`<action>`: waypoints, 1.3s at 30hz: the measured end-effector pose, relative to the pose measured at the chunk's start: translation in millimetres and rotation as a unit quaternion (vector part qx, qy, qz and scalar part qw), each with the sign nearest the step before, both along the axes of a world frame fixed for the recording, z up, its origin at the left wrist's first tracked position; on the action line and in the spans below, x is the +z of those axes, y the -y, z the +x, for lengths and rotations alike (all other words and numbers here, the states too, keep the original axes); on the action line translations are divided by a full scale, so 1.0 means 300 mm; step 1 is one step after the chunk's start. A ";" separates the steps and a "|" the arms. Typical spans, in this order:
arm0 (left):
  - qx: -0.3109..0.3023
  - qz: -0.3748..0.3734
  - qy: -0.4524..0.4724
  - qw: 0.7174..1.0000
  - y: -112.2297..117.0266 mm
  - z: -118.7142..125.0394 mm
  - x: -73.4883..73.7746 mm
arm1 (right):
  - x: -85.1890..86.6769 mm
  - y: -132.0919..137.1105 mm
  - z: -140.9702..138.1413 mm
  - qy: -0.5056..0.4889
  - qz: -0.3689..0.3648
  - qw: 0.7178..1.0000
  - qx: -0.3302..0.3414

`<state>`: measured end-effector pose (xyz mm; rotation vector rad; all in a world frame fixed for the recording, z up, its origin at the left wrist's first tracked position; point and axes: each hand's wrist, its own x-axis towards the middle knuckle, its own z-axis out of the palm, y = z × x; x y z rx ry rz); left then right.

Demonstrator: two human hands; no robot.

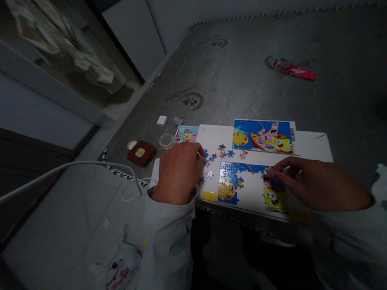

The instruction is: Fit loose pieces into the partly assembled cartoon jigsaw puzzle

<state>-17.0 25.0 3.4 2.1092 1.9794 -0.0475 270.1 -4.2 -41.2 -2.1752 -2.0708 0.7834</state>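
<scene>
The puzzle (227, 174) is blue and yellow.

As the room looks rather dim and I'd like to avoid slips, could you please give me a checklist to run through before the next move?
1. Picture card uncovered: ok, beyond the puzzle.
2. Gap in the puzzle visible: ok, white board shows through.
3. Loose pieces all in sight: cannot tell; the left hand may hide some.
4. Right hand gripping a piece: cannot tell; its fingertips are at the puzzle's right part.
5. Bright light: not ok, the scene is dim.
</scene>
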 end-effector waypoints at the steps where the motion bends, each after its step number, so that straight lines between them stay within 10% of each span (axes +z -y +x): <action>1: -0.011 0.004 0.008 1.000 -0.002 0.000 -0.006 | 0.000 -0.001 -0.003 0.006 -0.004 1.000 -0.007; 14: -0.138 0.043 0.098 0.985 -0.060 0.044 -0.100 | -0.006 0.009 -0.028 -0.018 0.014 0.999 0.029; 39: -0.067 0.092 0.081 0.990 -0.091 0.062 -0.177 | -0.012 0.013 -0.023 -0.015 0.018 1.000 0.013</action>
